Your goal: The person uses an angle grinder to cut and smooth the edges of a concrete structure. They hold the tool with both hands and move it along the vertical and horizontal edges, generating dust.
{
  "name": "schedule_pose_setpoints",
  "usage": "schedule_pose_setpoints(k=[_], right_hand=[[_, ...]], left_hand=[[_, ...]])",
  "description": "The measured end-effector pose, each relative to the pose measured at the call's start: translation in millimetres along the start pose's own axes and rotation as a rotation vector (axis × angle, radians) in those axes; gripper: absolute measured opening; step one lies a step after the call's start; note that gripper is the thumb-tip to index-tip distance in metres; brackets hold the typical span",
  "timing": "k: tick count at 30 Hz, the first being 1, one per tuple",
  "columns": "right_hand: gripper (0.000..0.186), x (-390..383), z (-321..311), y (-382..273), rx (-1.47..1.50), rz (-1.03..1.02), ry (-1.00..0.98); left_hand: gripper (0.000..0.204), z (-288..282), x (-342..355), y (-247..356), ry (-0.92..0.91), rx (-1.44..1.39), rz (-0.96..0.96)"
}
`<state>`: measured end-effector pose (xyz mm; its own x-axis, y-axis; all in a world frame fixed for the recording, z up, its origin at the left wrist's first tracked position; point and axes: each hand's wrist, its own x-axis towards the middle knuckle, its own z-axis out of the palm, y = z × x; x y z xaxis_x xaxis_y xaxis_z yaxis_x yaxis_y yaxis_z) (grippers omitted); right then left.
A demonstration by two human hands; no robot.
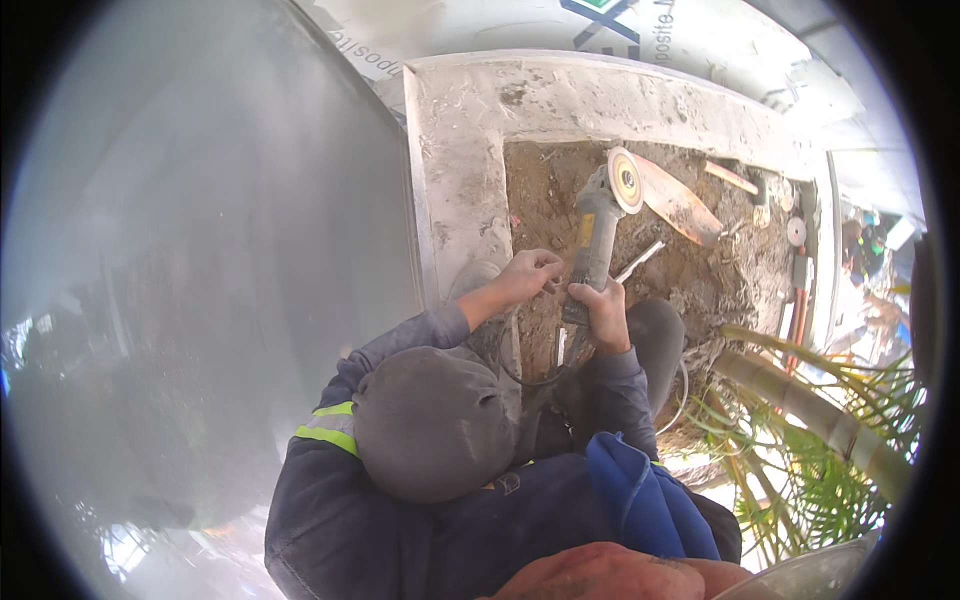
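Neither my left hand nor my right hand shows. Below me a co-worker in a grey cap (430,420) and dark top crouches, seen from above. The co-worker's right hand (600,312) grips the handle of a grey angle grinder (598,245), its cutting disc (624,180) pointing away over the soil. The co-worker's left hand (532,275), fingers bent, is just left of the grinder. A flat orange-brown piece (680,210) lies behind the disc, a metal strip (640,260) beside the handle. At the bottom is red cloth (600,578), whose owner I cannot tell.
A pale concrete border (460,110) frames the soil (545,180), which holds a wooden-handled tool (730,177), a small disc (796,232) and red tubes (800,320). A grey panel (200,280) stands left, film-covered panels (700,50) behind. Palm stems (800,400) fill the right.
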<state>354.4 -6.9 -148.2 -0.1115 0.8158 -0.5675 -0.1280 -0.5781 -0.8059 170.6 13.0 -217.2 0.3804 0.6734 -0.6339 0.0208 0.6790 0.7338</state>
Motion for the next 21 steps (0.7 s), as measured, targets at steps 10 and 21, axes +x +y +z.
schedule_pose_setpoints(k=[10, 21], right_hand=[[0.016, 148.5, 37.0, -63.3, -0.484, -0.133, -0.114], [0.027, 311.8, 158.3, -71.3, -0.573, -0.157, -0.177]], left_hand=[[0.039, -35.8, 3.7, -4.4, 0.14, -0.247, 0.03], [0.036, -69.5, -33.9, -21.8, 0.371, -0.364, 0.086]])
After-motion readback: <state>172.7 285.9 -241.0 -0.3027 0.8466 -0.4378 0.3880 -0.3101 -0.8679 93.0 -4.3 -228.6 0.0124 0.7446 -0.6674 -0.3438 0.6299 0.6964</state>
